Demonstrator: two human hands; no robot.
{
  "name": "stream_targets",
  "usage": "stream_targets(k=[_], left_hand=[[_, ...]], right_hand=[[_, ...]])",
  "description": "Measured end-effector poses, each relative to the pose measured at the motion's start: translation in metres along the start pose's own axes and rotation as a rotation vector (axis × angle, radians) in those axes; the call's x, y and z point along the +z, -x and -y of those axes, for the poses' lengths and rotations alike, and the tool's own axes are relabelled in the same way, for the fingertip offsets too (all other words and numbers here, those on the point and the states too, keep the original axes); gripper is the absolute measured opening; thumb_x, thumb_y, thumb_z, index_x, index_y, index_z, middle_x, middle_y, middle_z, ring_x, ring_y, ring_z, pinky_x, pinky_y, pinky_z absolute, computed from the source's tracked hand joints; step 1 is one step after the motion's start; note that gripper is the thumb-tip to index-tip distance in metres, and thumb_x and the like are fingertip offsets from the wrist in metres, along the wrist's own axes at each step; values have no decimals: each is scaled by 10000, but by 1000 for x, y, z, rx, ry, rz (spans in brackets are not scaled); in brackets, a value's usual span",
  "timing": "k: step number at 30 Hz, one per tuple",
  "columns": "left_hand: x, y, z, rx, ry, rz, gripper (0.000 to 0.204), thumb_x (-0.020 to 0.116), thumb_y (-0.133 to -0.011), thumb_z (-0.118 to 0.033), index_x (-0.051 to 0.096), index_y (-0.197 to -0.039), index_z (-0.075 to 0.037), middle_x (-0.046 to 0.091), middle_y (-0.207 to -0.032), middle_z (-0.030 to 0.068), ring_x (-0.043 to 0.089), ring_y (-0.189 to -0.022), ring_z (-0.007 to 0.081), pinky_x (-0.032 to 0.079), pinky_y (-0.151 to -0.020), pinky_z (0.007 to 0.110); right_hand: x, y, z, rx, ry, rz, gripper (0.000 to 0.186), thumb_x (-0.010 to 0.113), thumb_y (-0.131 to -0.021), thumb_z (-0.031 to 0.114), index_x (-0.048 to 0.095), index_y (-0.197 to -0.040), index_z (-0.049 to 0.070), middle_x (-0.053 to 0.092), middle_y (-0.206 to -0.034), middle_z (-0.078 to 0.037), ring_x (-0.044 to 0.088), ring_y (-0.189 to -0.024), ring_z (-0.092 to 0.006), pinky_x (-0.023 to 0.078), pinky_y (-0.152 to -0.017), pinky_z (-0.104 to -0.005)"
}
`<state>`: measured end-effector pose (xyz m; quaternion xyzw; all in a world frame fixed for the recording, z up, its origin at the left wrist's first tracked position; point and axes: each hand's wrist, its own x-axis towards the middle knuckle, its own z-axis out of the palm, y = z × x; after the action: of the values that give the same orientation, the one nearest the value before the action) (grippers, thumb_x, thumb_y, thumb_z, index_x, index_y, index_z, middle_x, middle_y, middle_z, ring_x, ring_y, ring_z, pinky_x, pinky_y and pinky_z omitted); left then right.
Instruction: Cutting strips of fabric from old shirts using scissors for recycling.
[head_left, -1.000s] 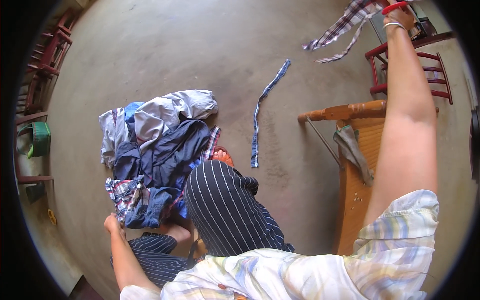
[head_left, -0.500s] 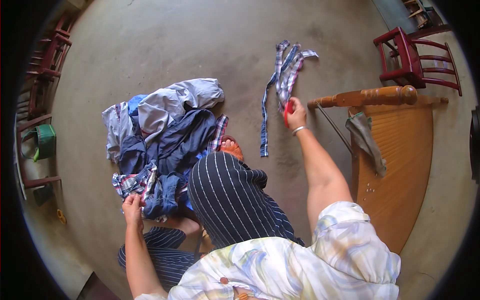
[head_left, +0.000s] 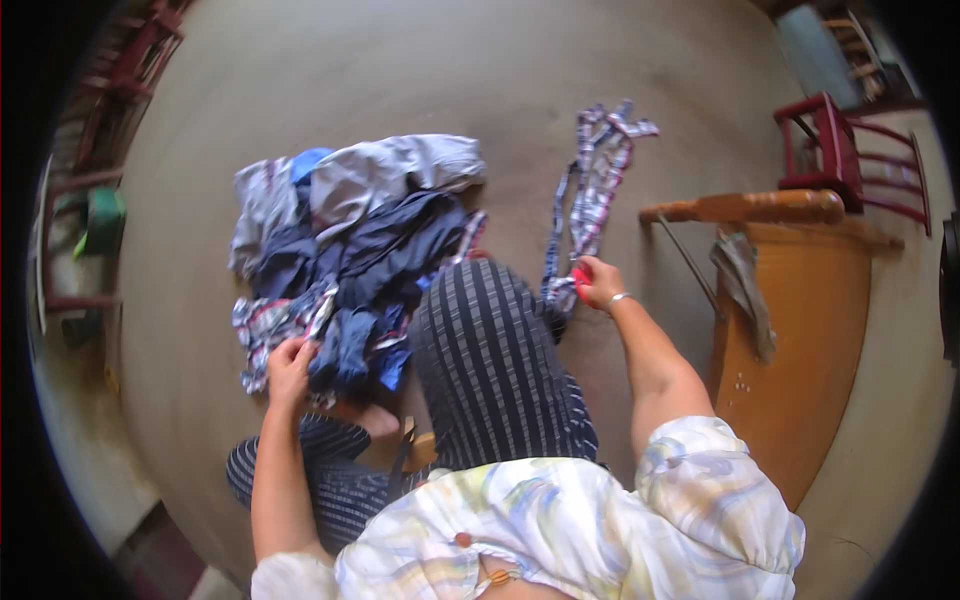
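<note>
My left hand (head_left: 290, 370) is closed in a pinch on the plaid cloth (head_left: 258, 330) at the lower left of a fabric heap. Grey cloth (head_left: 400, 165) lies at the far side of that heap, with dark navy cloth (head_left: 395, 245) in the middle and blue denim (head_left: 343, 345) by my left fingers. My right hand (head_left: 603, 285) is closed around red-handled scissors (head_left: 581, 279), their blades not discernible. Just beyond it, long plaid strips (head_left: 600, 190) lie on the floor, their near ends close to the scissors. My knee in striped trousers (head_left: 490, 370) rises between both hands.
A wooden panel piece (head_left: 790, 400) with a turned post (head_left: 770, 208) stands on the right. Draped over its edge is a grey cloth (head_left: 742, 290); small white bits (head_left: 742, 384) lie below. A red chair (head_left: 830, 150) stands beyond, and a green container (head_left: 104, 220) sits at left.
My right hand has come nearer to my knee with the scissors. My left hand still pinches the plaid cloth, slightly farther forward. The whole view has shifted a little.
</note>
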<state>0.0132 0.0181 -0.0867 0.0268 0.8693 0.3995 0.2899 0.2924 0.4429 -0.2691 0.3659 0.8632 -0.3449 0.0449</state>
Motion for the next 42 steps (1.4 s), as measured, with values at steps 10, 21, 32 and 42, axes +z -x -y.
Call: stream_targets(k=[10, 21, 32, 42], left_hand=[[-19, 22, -36, 29, 634, -63, 122, 547, -802, -158, 563, -801, -37, 584, -725, 37, 565, -641, 104, 482, -624, 229], [51, 100, -35, 185, 1074, -19, 118, 515, -815, -96, 560, -758, -3, 565, -714, 28, 538, -654, 88, 455, -650, 210], [-16, 60, 43, 149, 93, -580, 400, 599, -587, -119, 458, -938, 12, 546, -822, 168, 531, -790, 296, 421, -756, 357], [-40, 33, 54, -74, -288, -670, 339, 582, -643, -187, 461, -921, -36, 507, -951, 152, 494, -912, 293, 418, -759, 378]], right_hand=[[-112, -41, 272, -214, -873, 257, 377, 623, -703, 88, 422, -1007, -9, 556, -738, -111, 558, -565, -166, 480, -490, -265], [141, 35, 348, 31, -197, 642, 360, 665, -629, 335, 596, -690, -14, 592, -656, -144, 569, -598, -182, 433, -543, -330], [5, 33, 430, -480, -460, 629, 434, 634, -568, -22, 487, -976, -25, 541, -776, -56, 518, -660, -120, 435, -582, -224], [-107, 76, 505, -595, -721, 662, 397, 589, -612, -32, 483, -995, -23, 522, -754, -52, 535, -641, -126, 441, -551, -209]])
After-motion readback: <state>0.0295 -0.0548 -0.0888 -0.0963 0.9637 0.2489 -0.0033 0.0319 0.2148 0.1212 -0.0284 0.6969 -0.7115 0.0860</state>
